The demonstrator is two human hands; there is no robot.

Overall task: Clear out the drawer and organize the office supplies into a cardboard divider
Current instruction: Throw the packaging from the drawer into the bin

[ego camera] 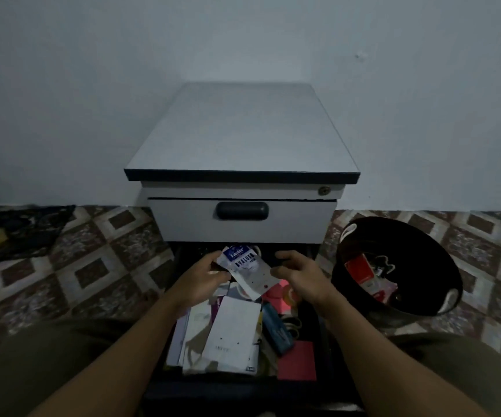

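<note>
**Both hands forward, the left pinching a packet**

Two bare forearms come in from the lower corners and converge toward the middle. The left forearm (116,341) ends in a straight wrist. The left hand (204,273) is turned inward, its fingers (213,257) curled over the left edge of a small packet (244,266) with the thumb below, pinching it. The right forearm (372,335) angles in the same way. The right hand (300,276) is back up, knuckles raised, fingers curled downward, thumb pointing at the packet's right edge. Whether the thumb touches it cannot be told. The hands are level and near each other.
</note>
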